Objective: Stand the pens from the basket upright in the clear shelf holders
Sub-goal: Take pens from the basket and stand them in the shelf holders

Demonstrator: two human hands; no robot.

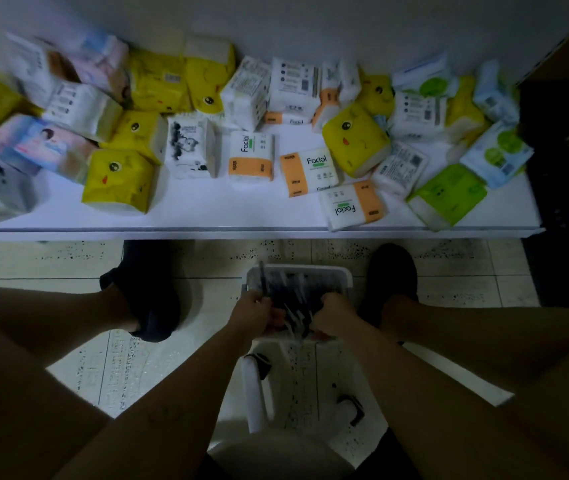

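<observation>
A white basket [340, 274] sits on the tiled floor between my feet, with several dark pens [296, 299] lying in it. My left hand [255, 311] reaches into its left side and grips a dark pen that sticks up toward the basket's far left corner. My right hand [333, 315] is curled down over the pens at the basket's near right side and seems to grip some of them. No clear shelf holders are in view.
A white shelf [241, 216] runs across in front of me, crowded with tissue packs [251, 156] in yellow, orange, green and white. A white stool [276, 410] stands under me. My dark shoes [151, 299] flank the basket. A dark crate [567, 188] is at the right.
</observation>
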